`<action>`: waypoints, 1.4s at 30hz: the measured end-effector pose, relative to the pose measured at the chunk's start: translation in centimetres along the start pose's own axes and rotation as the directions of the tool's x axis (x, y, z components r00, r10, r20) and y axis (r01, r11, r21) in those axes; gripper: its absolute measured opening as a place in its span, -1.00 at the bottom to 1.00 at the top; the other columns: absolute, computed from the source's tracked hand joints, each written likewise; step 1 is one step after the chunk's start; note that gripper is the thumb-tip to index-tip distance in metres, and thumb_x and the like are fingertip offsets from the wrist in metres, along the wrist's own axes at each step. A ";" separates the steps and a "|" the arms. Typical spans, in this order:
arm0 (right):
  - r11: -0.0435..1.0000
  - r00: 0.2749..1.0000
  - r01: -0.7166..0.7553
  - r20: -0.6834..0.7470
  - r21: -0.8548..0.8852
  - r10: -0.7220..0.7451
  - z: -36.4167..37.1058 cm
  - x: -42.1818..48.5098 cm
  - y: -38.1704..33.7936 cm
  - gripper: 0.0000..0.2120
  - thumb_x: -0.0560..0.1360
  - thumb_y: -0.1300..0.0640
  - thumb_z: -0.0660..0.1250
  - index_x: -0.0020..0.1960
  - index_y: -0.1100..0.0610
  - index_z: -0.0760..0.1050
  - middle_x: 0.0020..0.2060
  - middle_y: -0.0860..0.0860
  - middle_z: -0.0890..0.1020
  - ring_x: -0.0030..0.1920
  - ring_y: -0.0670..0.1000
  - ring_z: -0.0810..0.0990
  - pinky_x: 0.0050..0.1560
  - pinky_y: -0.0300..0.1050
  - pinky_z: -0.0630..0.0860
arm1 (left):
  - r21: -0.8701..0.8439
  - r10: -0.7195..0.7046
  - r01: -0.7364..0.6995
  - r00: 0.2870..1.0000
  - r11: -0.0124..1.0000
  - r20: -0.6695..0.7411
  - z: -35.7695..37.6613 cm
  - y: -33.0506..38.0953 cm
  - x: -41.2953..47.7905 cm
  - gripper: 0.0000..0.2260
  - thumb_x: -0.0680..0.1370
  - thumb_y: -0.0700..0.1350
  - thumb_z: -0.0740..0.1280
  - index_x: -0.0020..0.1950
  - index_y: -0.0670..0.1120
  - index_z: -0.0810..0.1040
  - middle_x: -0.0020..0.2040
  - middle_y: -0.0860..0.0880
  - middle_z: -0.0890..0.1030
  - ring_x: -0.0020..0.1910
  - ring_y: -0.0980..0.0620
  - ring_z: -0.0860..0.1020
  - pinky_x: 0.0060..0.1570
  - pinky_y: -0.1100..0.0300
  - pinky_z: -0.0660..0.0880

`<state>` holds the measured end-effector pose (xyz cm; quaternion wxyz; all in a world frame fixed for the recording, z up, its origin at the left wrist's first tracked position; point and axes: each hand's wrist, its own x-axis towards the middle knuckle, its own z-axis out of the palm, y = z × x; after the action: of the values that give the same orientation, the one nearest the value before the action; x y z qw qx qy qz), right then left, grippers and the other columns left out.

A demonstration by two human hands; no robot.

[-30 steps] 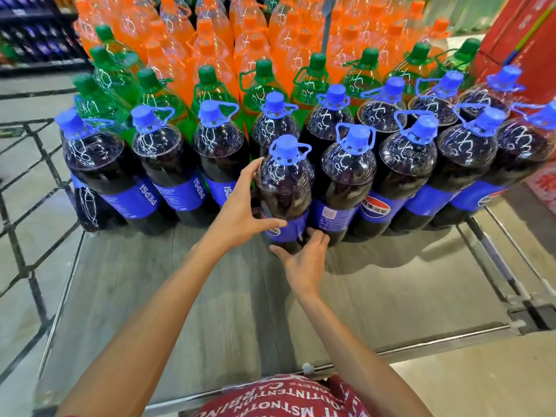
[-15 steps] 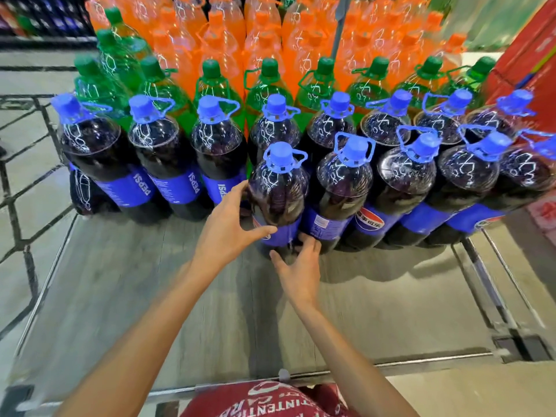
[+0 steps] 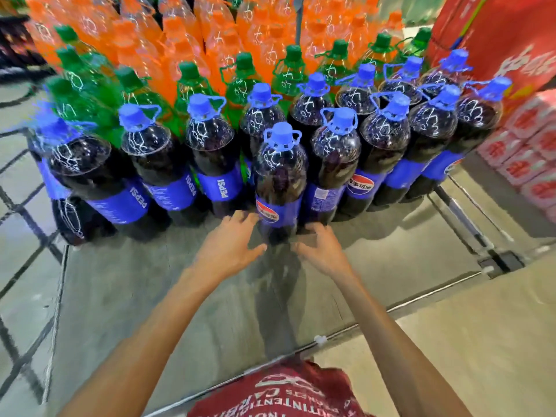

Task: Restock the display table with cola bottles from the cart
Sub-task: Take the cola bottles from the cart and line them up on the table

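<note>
Your tabletop (image 3: 135, 281) has gained one: the bottle (image 3: 279, 176) now stands upright, touching the front of the cola row (image 3: 210, 152). Your left hand (image 3: 231, 245) and right hand (image 3: 319, 248) have let go, fingers spread and empty, just before that row. This one looks placed, so return to the cart.

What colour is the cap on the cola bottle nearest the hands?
The cap is blue; head view.

The grey table (image 3: 180, 296) has a metal rim (image 3: 391, 310) along its near edge, and its near part is bare boards. Cola bottles (image 3: 279, 176) with blue caps stand upright on it in two close rows, one a little forward of the rest. Behind them stand green bottles (image 3: 189, 85), then orange bottles (image 3: 150, 55), all packed tight.
</note>
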<state>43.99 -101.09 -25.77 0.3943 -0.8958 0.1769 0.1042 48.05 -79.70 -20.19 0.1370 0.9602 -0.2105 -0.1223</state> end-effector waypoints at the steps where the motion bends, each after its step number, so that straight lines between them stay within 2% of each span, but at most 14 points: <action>1: 0.998 1.000 -0.024 -0.003 -0.050 0.024 -0.3 -0.5 0.3 -0.42 0.49 0.00 0.50 0.42 0.18 0.43 0.27 0.20 0.50 0.33 0.20 0.45 0.29 -0.07 0.35 | 0.077 0.027 -0.031 0.998 0.997 0.055 -0.1 -0.2 -0.2 -0.40 0.55 0.15 0.38 0.52 -0.01 0.31 0.36 -0.09 0.42 0.33 -0.18 0.44 0.24 -0.11 0.48; 6: 0.933 0.991 -0.137 -0.053 -0.334 0.127 -2.0 -5.6 1.2 -0.35 0.53 -0.08 0.42 0.51 0.16 0.32 0.35 0.24 0.41 0.39 0.30 0.36 0.38 0.10 0.37 | 0.338 0.135 -0.218 0.959 0.916 0.251 -0.7 0.4 -0.6 -0.37 0.56 0.21 0.34 0.54 -0.01 0.25 0.42 -0.13 0.36 0.39 -0.21 0.38 0.27 -0.10 0.42; 11: 0.821 0.964 -0.258 -0.074 -0.509 0.257 -3.7 -12.0 1.7 -0.32 0.55 -0.15 0.39 0.55 0.10 0.26 0.42 0.19 0.36 0.41 0.25 0.34 0.34 0.11 0.41 | 0.367 0.289 -0.393 0.907 0.843 0.308 -1.0 3.1 -0.9 -0.39 0.57 0.21 0.33 0.52 -0.04 0.27 0.42 -0.14 0.35 0.39 -0.21 0.37 0.26 -0.10 0.40; 14: 0.785 0.944 -0.318 -0.101 -0.532 0.314 -4.1 -15.7 2.2 -0.31 0.56 -0.15 0.36 0.58 0.08 0.24 0.44 0.16 0.38 0.44 0.22 0.36 0.36 0.08 0.40 | 0.380 0.365 -0.479 0.869 0.791 0.336 -0.9 5.2 -2.0 -0.38 0.57 0.19 0.35 0.52 -0.06 0.27 0.42 -0.15 0.36 0.39 -0.22 0.38 0.27 -0.10 0.40; 22: 0.775 0.880 -0.475 -0.213 -0.418 0.425 -4.0 -25.6 4.7 -0.37 0.56 -0.18 0.35 0.52 0.06 0.30 0.40 0.17 0.42 0.39 0.23 0.41 0.29 0.11 0.46 | 0.393 0.546 -0.670 0.742 0.630 0.389 0.1 12.3 -6.5 -0.40 0.55 0.16 0.36 0.54 0.02 0.29 0.44 -0.12 0.36 0.41 -0.18 0.38 0.32 -0.05 0.38; 27: 0.750 0.799 -0.593 -0.329 -0.294 0.503 -3.9 -35.0 7.1 -0.36 0.58 -0.15 0.34 0.55 0.07 0.25 0.46 0.16 0.37 0.41 0.22 0.37 0.31 0.10 0.43 | 0.352 0.669 -0.809 0.587 0.471 0.456 1.8 18.6 -11.9 -0.40 0.57 0.19 0.34 0.54 0.01 0.29 0.45 -0.12 0.37 0.42 -0.20 0.38 0.36 -0.06 0.40; 34: 0.626 0.610 -0.770 -0.435 -0.127 0.662 -1.8 -51.4 10.2 -0.35 0.60 -0.15 0.33 0.56 0.10 0.23 0.46 0.15 0.35 0.43 0.22 0.37 0.33 0.12 0.39 | 0.276 0.761 -0.931 0.355 0.237 0.543 5.4 27.7 -24.8 -0.41 0.61 0.18 0.30 0.56 -0.02 0.25 0.43 -0.13 0.39 0.38 -0.19 0.41 0.30 -0.11 0.43; 42: 0.454 0.368 -0.886 -0.449 0.097 0.814 3.8 -71.1 13.1 -0.35 0.56 -0.11 0.37 0.54 0.12 0.27 0.42 0.16 0.39 0.40 0.23 0.40 0.30 0.09 0.43 | 0.223 0.778 -0.975 0.129 -0.015 0.615 12.0 34.8 -43.0 -0.37 0.59 0.24 0.29 0.58 0.04 0.21 0.44 -0.07 0.37 0.35 -0.14 0.45 0.19 -0.03 0.44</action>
<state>-26.51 -89.76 -13.86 0.1594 -0.7009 0.6874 0.1044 -6.24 -93.81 -12.82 -0.1598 0.5450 -0.8189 -0.0821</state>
